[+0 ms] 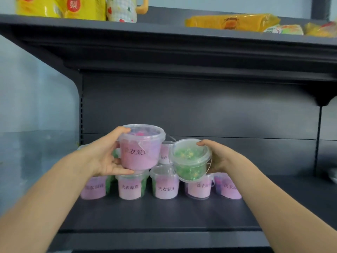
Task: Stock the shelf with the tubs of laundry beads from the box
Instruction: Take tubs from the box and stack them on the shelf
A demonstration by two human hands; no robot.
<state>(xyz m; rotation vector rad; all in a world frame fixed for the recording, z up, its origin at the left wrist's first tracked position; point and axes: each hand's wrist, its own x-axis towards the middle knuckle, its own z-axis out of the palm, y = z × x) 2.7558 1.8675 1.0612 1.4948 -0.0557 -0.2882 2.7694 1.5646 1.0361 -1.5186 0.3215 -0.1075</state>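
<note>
My left hand [104, 157] grips a clear tub with a pink label [141, 148], upright and held just above the row of tubs on the dark shelf [164, 214]. My right hand [218, 157] grips a clear tub of green beads [190, 159], tilted toward me, over the right part of the row. Several pink-labelled tubs [166, 183] stand side by side at the back of the shelf, and another tub [165, 152] sits on top of them behind the two I hold. The box is out of view.
An upper shelf [164, 42] overhangs the space, carrying yellow bags [60, 6], a patterned mug [124, 10] and flat yellow packets [231, 22]. The shelf's dark back panel [182, 106] rises behind the tubs. A shelf bracket [321, 99] hangs at the right.
</note>
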